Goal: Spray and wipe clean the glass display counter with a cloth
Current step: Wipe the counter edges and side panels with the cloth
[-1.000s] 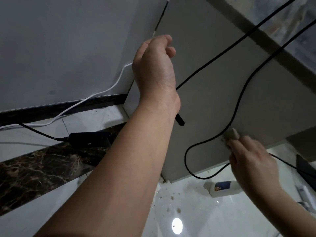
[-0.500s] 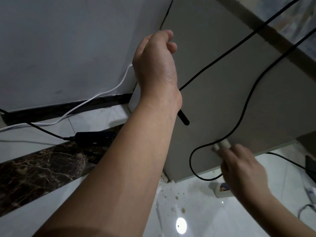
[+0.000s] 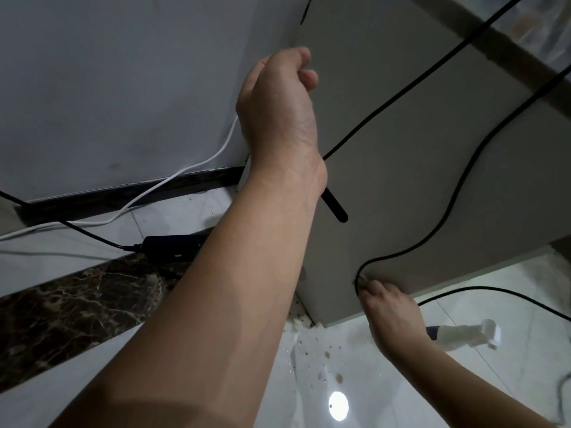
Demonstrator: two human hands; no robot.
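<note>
Head view: L hand [image 3: 278, 109] is up at the corner edge of the counter side panel [image 3: 401, 196]. Back of hand faces cam, fingers curled in; what they close on is hidden, can't tell. Black cable [image 3: 343, 142] comes from behind the wrist and runs up-right across the panel. R hand [image 3: 392, 316] is low by the panel's bottom edge. Its fingers are bent over a small pale cloth [image 3: 364, 278] (only a scrap shows), pressing it to the panel at the bend of a second black cable [image 3: 455, 196]. Spray bottle [image 3: 463, 333] lies on its side on the floor [image 3: 401, 390], partly behind R hand. By the wall: white cable [image 3: 185, 171], black power adapter [image 3: 173, 245]
</note>
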